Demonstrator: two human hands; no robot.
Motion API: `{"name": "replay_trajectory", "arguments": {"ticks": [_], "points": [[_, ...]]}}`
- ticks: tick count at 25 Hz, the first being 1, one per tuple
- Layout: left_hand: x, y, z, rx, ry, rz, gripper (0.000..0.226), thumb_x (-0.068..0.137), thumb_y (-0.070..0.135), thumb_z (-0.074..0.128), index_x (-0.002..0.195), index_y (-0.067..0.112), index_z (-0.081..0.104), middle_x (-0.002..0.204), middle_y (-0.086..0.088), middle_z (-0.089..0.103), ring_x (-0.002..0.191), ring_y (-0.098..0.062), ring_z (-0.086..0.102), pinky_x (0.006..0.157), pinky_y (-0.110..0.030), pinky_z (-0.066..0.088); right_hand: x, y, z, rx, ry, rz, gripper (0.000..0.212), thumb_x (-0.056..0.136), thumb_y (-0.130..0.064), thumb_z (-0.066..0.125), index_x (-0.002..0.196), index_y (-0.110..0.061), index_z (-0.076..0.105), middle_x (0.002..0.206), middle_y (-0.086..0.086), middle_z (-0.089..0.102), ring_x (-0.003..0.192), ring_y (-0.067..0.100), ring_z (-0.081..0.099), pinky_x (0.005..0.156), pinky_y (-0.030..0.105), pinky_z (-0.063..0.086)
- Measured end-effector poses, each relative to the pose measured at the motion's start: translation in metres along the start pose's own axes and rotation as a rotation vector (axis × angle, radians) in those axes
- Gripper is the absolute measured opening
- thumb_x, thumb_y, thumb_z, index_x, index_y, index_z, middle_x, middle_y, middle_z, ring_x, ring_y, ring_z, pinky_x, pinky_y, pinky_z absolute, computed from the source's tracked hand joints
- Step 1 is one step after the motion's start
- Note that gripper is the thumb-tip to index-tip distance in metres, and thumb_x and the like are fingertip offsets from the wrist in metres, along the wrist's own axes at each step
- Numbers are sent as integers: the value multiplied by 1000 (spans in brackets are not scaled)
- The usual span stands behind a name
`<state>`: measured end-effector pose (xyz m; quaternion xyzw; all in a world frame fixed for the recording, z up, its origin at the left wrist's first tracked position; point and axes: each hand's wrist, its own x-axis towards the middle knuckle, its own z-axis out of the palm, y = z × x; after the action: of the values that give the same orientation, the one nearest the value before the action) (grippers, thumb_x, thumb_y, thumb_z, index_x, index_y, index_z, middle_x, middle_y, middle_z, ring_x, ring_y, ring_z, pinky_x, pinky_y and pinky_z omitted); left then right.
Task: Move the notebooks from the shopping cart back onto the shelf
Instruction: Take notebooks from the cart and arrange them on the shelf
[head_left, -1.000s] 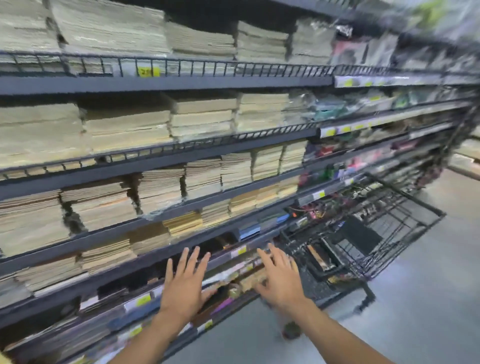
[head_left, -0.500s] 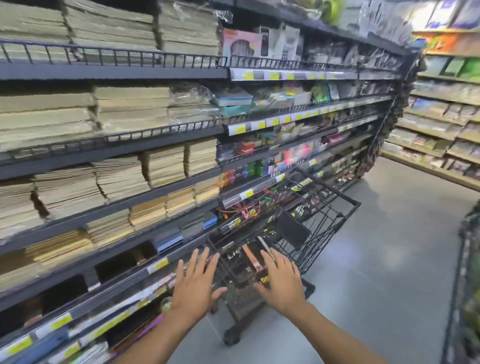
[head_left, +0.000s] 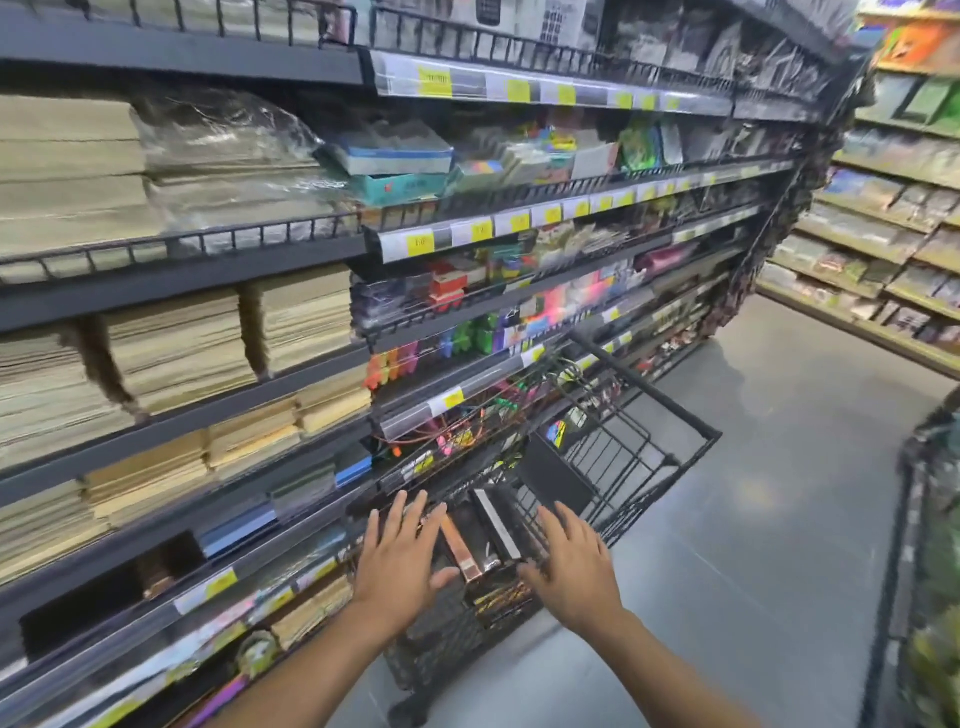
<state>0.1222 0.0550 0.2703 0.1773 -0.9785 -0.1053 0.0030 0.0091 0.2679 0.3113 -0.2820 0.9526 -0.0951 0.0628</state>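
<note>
Both hands hover low in the middle of the frame, holding nothing. My left hand (head_left: 397, 566) is palm down with its fingers straight and fanned apart, and my right hand (head_left: 569, 566) matches it, fingers spread and relaxed. Between them, in the near end of the black wire shopping cart (head_left: 675, 402), the notebooks (head_left: 462, 551) stand on edge: one with a coppery spine, and just beside it a darker one with a pale edge. My left thumb lies close to the coppery one, but I cannot tell whether it touches. My right fingertips are over the cart's wire side, and contact there is just as unclear.

The cart stands right against the shelf (head_left: 182, 415), which fills the left half of the frame in dark tiers. Yellow price tags (head_left: 221, 583) run along the tier edges. The middle-left tiers carry tall stacks of pale paper goods (head_left: 176, 353), too blurred to say more. Farther along, past the cart, the tiers hold bright coloured stationery (head_left: 467, 332).

Grey floor (head_left: 779, 493) opens to the right of the cart. At the upper right of the frame, more stocked shelving (head_left: 893, 218) faces the aisle.
</note>
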Motion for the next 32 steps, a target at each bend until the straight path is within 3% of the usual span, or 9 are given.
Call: {"name": "replay_trajectory", "arguments": {"ticks": [11,15,18,22,25,28,32], "points": [[142,-16,48,-127,-182,-132,90,91,68,50,161,26,12,170,-5,1,156,-28,-2,120,-50,-3,177,44,26,-39,-213,-5,82,87,-58,57,157,-30,25,163,3,27,148,26,29,119,44,29],[166,-19,79,-193,-250,-293,87,93,66,49,160,22,16,166,-7,20,153,-29,19,121,-49,21,231,64,55,-86,-339,-100,76,89,-53,56,154,-25,29,159,5,32,143,29,35,113,46,37],[184,-15,111,-287,-323,-465,85,92,65,51,159,26,16,159,-7,34,139,-28,44,111,-46,42,266,77,85,-106,-423,-186,71,87,-53,57,149,-30,34,149,4,41,135,29,43,106,44,44],[204,-10,168,-458,-386,-668,84,90,63,55,158,40,11,162,-12,32,142,-39,39,111,-60,40,307,96,138,-113,-567,-289,71,89,-52,58,152,-38,31,149,3,38,136,28,41,106,43,43],[218,-9,216,-664,-409,-773,85,89,58,61,158,38,15,163,-14,29,125,-45,56,102,-65,46,330,104,176,-80,-639,-300,73,94,-49,56,158,-36,23,158,10,30,144,30,32,113,41,34],[240,-6,258,-713,-386,-893,85,90,56,63,158,24,23,157,-14,38,126,-34,57,106,-52,49,344,114,216,-14,-687,-291,75,97,-49,56,160,-34,17,164,15,22,150,34,24,120,41,28],[268,-12,329,-814,-474,-1112,114,80,80,55,161,16,7,166,-16,17,137,-37,48,106,-35,47,356,130,273,15,-697,-285,76,94,-48,59,158,-37,19,163,15,24,148,38,26,119,46,30]]}}
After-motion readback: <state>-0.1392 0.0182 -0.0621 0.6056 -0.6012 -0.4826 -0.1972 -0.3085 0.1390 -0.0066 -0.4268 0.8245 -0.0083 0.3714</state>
